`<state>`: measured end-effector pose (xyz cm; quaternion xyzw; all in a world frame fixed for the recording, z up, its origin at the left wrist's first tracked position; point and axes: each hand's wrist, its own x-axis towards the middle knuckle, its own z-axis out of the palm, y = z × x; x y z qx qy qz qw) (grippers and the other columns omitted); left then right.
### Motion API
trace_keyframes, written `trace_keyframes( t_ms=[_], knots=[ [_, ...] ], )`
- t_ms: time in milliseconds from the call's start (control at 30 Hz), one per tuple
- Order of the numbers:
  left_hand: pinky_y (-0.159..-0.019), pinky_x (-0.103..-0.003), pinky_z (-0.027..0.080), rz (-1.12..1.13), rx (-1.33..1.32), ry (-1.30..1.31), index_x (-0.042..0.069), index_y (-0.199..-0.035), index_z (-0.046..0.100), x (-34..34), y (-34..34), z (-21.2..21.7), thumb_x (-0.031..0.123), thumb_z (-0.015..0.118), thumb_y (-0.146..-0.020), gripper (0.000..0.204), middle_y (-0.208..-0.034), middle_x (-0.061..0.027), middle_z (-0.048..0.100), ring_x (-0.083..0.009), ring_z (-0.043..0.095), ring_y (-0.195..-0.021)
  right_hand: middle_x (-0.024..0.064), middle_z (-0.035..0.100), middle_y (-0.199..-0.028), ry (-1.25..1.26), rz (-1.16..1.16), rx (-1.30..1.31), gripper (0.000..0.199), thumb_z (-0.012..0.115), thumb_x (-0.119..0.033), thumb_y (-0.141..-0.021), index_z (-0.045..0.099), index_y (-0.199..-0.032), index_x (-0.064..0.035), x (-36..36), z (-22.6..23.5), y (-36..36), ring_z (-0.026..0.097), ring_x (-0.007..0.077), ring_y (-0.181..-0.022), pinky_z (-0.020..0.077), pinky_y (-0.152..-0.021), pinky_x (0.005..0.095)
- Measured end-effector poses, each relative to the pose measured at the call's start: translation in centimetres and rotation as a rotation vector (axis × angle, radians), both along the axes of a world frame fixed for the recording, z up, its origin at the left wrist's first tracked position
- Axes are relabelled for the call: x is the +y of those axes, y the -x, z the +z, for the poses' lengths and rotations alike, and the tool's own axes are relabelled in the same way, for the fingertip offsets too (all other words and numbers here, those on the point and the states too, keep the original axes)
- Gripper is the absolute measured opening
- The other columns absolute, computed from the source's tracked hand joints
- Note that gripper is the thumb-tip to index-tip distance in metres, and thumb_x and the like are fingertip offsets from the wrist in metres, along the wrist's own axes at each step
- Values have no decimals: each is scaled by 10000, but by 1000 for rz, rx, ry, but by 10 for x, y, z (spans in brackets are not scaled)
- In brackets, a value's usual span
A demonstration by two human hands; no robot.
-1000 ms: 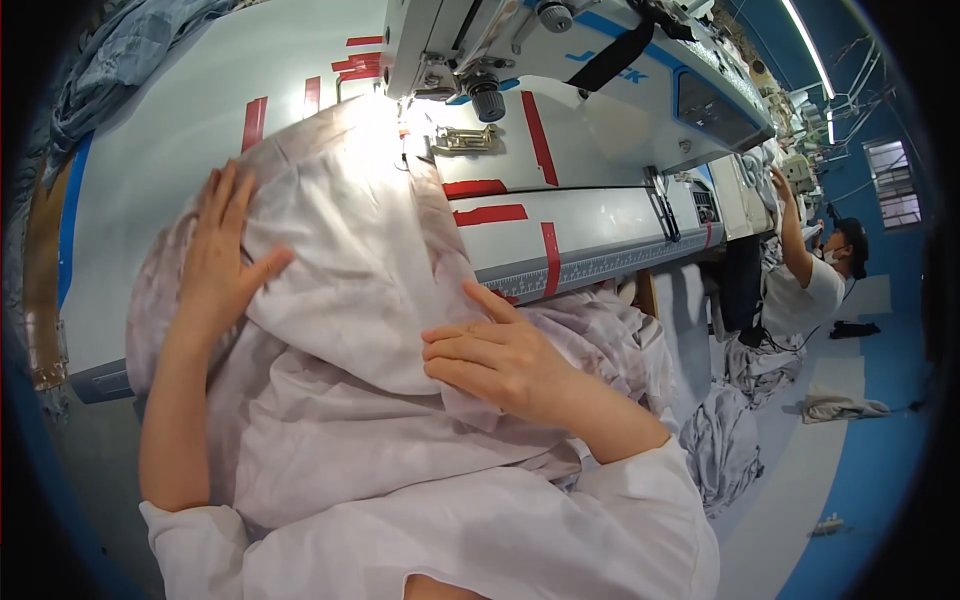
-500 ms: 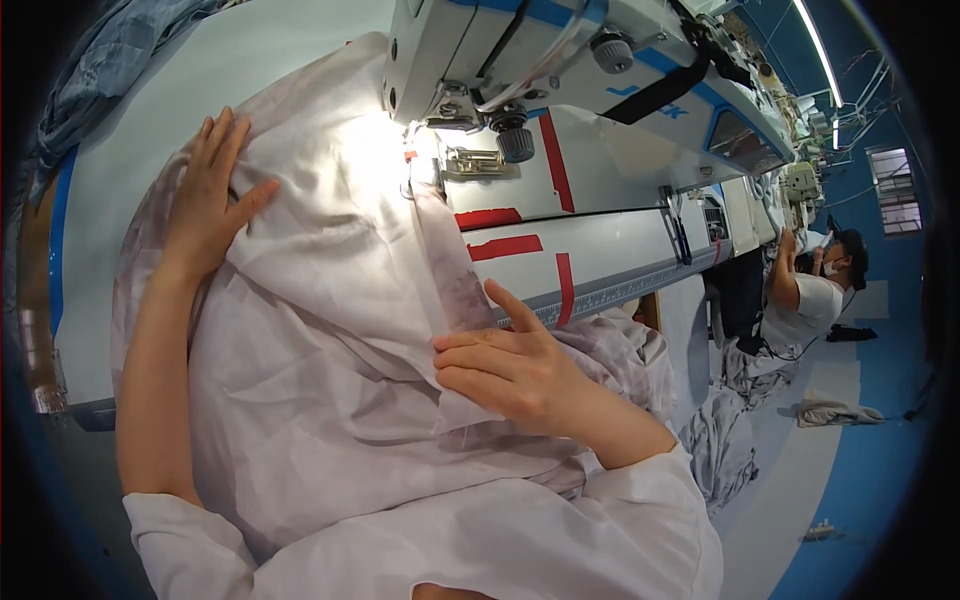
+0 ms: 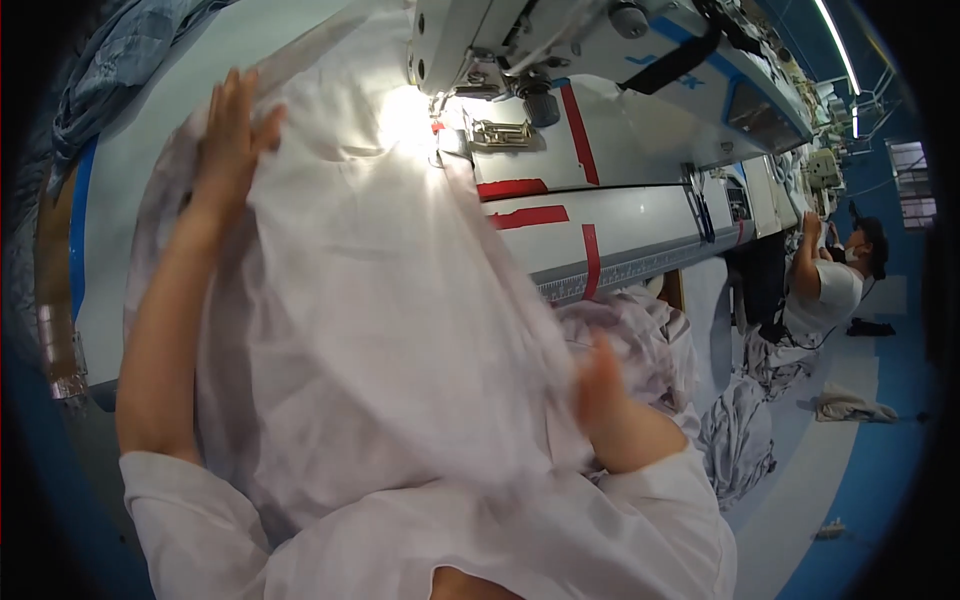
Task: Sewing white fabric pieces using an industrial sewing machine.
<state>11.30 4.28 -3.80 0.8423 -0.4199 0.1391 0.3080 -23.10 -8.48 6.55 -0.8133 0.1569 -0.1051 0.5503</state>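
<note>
Sewing table [image 3: 640, 235], hands on white fabric [image 3: 370, 300]

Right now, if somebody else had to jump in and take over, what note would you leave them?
Left hand: flat, spread on the white cloth at its far left side.
Right hand: blurred, at the cloth's near right edge; I cannot tell if the fingers grip it.
Cloth: draped over the table, one end lit under the sewing machine needle area.
Done: cloth is at the needle.
Left: any stitching is too hidden to judge.

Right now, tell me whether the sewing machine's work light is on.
On: a bright glare falls on the white fabric under the sewing machine head.
</note>
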Motion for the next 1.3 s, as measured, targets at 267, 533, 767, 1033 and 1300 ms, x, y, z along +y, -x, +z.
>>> trace_keyframes(
  t_ms=[267,533,767,1033,1300],
  knots=[
    [-913,-337,405,221,625,-295,13,-1098,565,97,135,43,175,666,-808,347,-1241,-133,538,-283,535,-1115,138,646,-767,-554,351,769,182,651,-181,-837,647,-890,-7,-16,73,117,644,229,-739,480,-638,324],
    [-830,-384,442,-48,-232,78,41,-1094,574,72,113,69,77,532,-868,233,-984,-161,638,-318,594,-942,104,533,-615,445,307,186,153,639,-147,-775,553,-719,-34,69,-46,187,567,233,-518,452,-477,357],
    [-472,-252,429,-466,1275,-654,-15,-822,606,21,301,57,262,620,-833,278,-641,-72,616,-101,571,-523,66,536,-686,698,707,189,121,556,-189,-805,551,-794,-69,77,-40,178,602,224,-619,472,-497,355],
    [-436,-253,442,-398,1365,-326,-43,-755,555,36,317,32,187,643,-844,261,-617,-67,584,-102,557,-493,111,609,-823,438,-97,-180,184,689,-114,-776,609,-909,-14,-8,-28,44,575,257,-640,461,-561,306],
    [-435,-286,450,-471,1150,-462,-43,-684,517,34,311,32,200,650,-834,315,-532,-104,582,-156,608,-491,112,583,-703,197,68,11,118,640,-146,-791,605,-813,-35,-5,-52,28,582,306,-634,423,-572,391]
  ],
)
